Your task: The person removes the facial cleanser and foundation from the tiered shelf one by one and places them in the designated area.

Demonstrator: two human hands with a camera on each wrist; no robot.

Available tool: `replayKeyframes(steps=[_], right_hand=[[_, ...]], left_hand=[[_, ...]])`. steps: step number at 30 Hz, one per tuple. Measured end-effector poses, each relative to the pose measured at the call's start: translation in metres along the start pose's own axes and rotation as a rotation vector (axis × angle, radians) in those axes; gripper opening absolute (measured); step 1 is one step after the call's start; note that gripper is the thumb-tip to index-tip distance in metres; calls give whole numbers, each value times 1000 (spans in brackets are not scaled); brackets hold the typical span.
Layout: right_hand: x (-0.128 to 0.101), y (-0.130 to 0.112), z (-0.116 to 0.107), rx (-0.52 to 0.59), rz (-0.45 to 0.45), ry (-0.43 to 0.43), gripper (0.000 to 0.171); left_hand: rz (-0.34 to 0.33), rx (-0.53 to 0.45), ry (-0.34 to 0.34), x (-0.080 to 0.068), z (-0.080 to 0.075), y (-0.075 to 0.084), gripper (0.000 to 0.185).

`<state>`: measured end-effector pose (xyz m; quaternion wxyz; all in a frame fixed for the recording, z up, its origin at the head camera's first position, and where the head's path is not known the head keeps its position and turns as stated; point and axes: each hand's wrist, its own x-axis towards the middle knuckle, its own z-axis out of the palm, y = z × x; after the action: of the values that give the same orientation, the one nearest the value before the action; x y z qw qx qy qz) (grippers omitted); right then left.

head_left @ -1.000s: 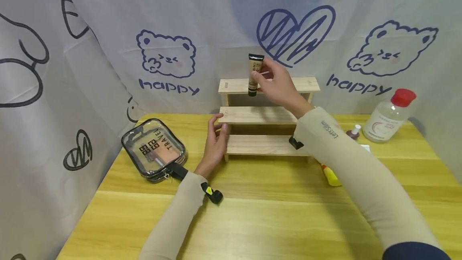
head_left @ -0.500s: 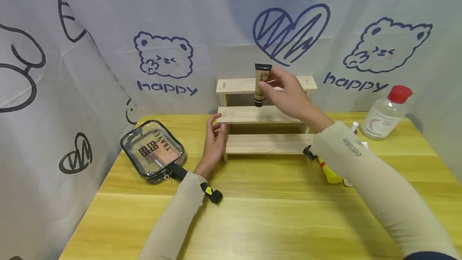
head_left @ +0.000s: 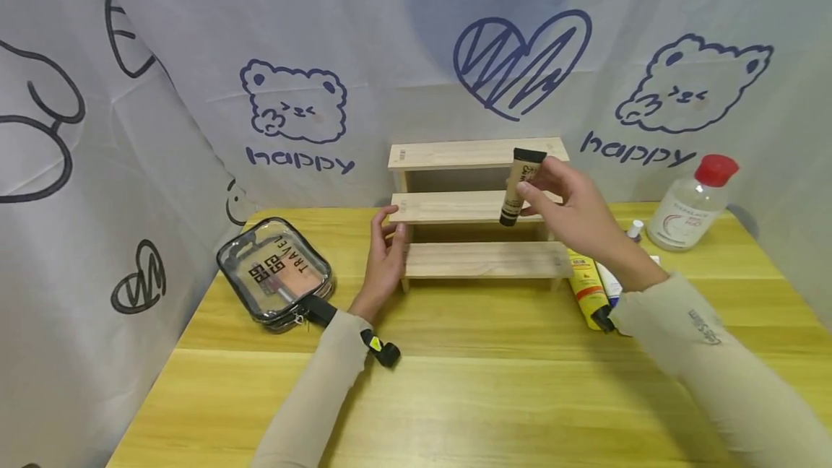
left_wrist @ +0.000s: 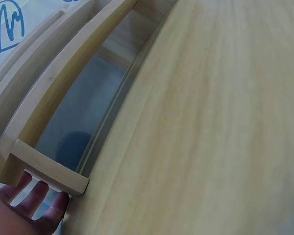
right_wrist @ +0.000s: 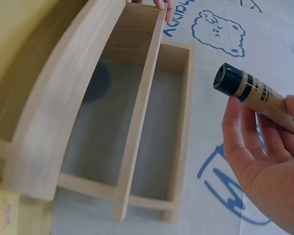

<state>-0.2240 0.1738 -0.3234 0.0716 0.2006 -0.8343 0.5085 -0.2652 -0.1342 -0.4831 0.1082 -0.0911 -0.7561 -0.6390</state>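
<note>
My right hand (head_left: 575, 208) pinches a small beige cosmetic tube (head_left: 521, 183) with a black cap. The tube tilts, cap lower left, in front of the middle tier of a three-tier wooden shelf (head_left: 481, 258). In the right wrist view the tube's black cap (right_wrist: 229, 79) points toward the shelf, with the fingers under its body. At the shelf's left end, my left hand (head_left: 385, 258) rests against the side, its fingers relaxed and holding no loose thing. The left wrist view shows fingertips (left_wrist: 36, 196) right at the wooden side piece (left_wrist: 51, 169).
A clear travel pouch (head_left: 276, 273) with black trim lies left of the shelf. To the right are a yellow tube (head_left: 587, 287), a white tube (head_left: 609, 282) partly hidden, a small white-capped bottle (head_left: 634, 230) and a red-capped clear bottle (head_left: 689, 208). A printed curtain (head_left: 403, 35) hangs behind.
My right hand has moved right and down with the cosmetic tube, which has gone from nearly upright to tilted. The yellow tube now shows more fully. The left hand stays at the shelf.
</note>
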Motion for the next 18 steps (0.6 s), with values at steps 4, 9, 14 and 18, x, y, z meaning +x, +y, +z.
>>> replayKeyframes(steps=[4, 9, 14, 18], right_hand=[[-18, 5, -10, -37, 28, 11, 35], [-35, 6, -16, -75, 36, 4, 32], [-50, 8, -19, -87, 21, -20, 22], [-64, 12, -21, -98, 25, -29, 17]], left_hand=[[-3, 1, -4, 0, 0, 1, 42], [1, 1, 0, -1, -1, 2, 42], [1, 7, 2, -1, -1, 3, 42], [-2, 8, -1, -1, 0, 2, 42]])
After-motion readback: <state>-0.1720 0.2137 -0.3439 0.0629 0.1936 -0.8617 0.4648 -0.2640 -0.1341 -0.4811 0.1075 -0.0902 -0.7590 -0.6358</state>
